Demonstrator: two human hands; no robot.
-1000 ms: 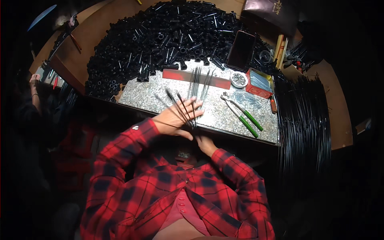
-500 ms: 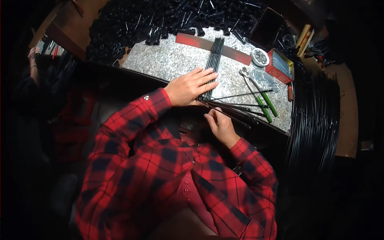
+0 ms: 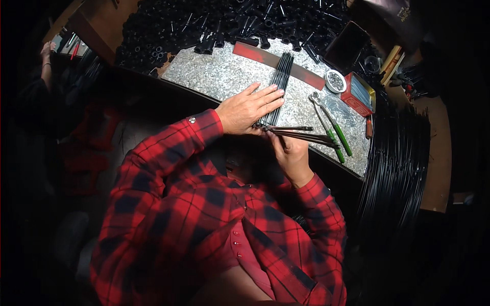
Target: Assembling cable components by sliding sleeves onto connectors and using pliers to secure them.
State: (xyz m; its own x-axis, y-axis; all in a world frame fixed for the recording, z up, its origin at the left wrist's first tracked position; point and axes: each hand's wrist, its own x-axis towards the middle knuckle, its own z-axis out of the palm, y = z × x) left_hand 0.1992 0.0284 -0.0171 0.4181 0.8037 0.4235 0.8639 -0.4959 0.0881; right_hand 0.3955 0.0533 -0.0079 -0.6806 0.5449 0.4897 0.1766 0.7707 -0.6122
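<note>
The person's left hand [image 3: 248, 108] lies flat, fingers stretched out together, pressing down on the near end of a straight bundle of thin black rods [image 3: 278, 84] that runs away across the speckled metal counter [image 3: 219, 76]. The right hand [image 3: 290, 152] sits just below it at the counter's near edge, its grip closed around a second, smaller bunch of black rods [image 3: 301, 135] — these fan out sideways toward the right, their tips reaching a pair of green-handled pliers [image 3: 332, 127] that lies on the counter. The far end of the straight bundle crosses a flat red strip [image 3: 278, 58]. Beyond that strip a big heap of short black tube pieces [image 3: 204, 23] covers the back of the counter. To the right of the pliers stand a small round tin of tiny parts [image 3: 335, 81] and a red box [image 3: 360, 94], close together. A thick sheaf of long black rods [image 3: 398, 163] hangs off the right side of the counter. Both sleeves are red and black plaid. At the far left, another person's hand [image 3: 48, 51] shows — well apart from all this.
</note>
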